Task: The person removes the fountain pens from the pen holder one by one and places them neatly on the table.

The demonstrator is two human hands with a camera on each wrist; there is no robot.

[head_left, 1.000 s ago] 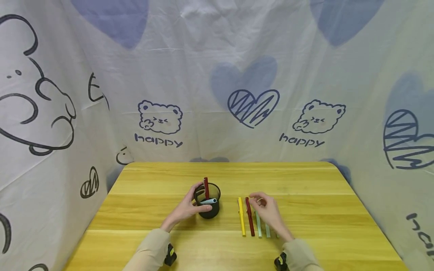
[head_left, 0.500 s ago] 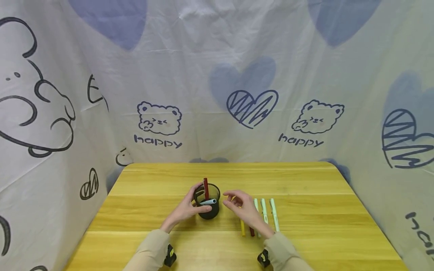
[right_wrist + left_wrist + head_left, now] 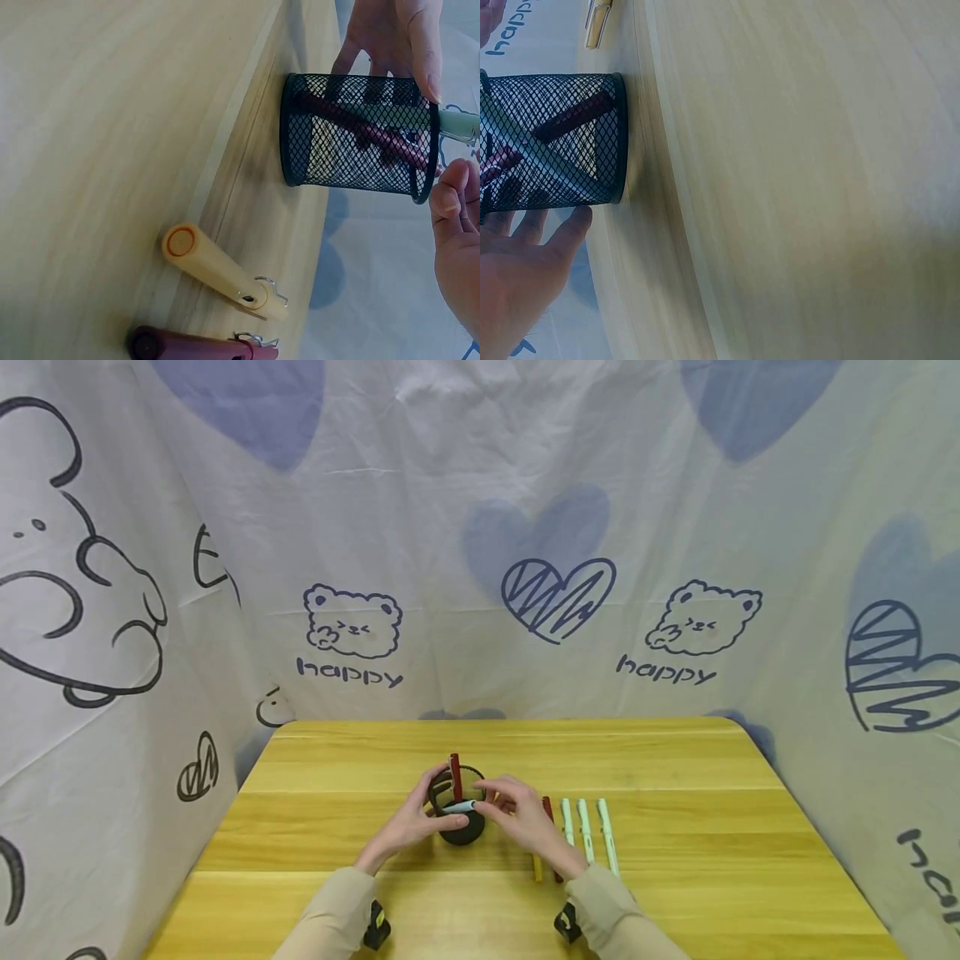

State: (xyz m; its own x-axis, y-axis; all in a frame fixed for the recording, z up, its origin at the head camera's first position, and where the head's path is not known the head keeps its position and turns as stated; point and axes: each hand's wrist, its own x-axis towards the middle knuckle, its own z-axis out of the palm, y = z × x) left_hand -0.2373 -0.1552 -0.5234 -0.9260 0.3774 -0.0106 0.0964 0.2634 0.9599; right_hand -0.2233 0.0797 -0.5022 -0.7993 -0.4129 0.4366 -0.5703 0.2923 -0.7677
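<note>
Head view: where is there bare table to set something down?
Free: the table right of the pale green pens, left of the left grip, and along the far edge. Crowded: from the mesh cup to those pens, around the right grip.

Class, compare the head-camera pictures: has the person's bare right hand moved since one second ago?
Yes: against the slim pale-green pens on the wooden table, the right hand has moved left, to the black cylindrical mesh cup.
</note>
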